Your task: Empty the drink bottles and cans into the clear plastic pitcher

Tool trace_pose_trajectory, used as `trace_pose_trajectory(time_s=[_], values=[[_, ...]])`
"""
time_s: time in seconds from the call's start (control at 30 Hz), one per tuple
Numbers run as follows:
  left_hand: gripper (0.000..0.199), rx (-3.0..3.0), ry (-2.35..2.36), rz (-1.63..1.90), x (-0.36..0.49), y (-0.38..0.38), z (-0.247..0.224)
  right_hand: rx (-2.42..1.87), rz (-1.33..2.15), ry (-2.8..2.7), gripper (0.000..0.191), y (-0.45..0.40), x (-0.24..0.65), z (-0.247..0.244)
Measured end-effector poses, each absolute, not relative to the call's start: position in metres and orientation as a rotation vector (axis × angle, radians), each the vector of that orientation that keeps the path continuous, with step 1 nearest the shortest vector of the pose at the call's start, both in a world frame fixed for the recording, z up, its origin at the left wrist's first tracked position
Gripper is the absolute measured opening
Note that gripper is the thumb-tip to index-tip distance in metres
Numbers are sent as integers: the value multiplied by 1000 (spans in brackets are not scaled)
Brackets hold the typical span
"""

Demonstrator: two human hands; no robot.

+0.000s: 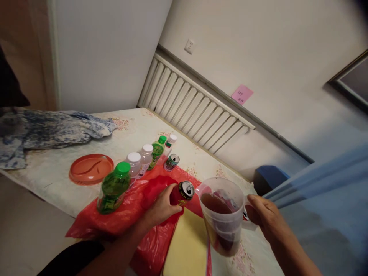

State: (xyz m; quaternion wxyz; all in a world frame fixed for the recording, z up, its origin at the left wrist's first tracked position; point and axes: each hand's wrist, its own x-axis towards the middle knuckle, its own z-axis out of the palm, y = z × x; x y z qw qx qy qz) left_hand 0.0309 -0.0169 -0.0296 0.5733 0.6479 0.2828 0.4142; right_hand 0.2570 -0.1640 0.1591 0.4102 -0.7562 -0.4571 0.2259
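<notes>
My left hand [162,207] is wrapped round a red drinks can [181,193] with a black and gold rim, its top opened. My right hand [266,212] grips the handle of a clear plastic measuring jug [222,226] with brown liquid inside. The jug's spout points at the can and is close to its top; I see no liquid flowing. Red plastic sheeting [115,226] spreads beneath the can, with a darker red scalloped shape [156,184] behind my left hand. A yellow pad or board [186,245] lies between can and jug.
Left of the can stand a large green-capped bottle [113,188], white-capped clear bottles [146,157], another green bottle [157,149] and a small green can [171,162]. An orange lid [91,168] and patterned cloth [63,128] lie farther left. A radiator [192,103] lines the wall.
</notes>
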Motion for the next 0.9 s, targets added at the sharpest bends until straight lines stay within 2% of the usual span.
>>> trace_pose_trajectory(time_s=[0.9], values=[[69, 1540, 685, 970, 33, -17, -34, -2060, 514, -1323, 53, -154, 246, 162]])
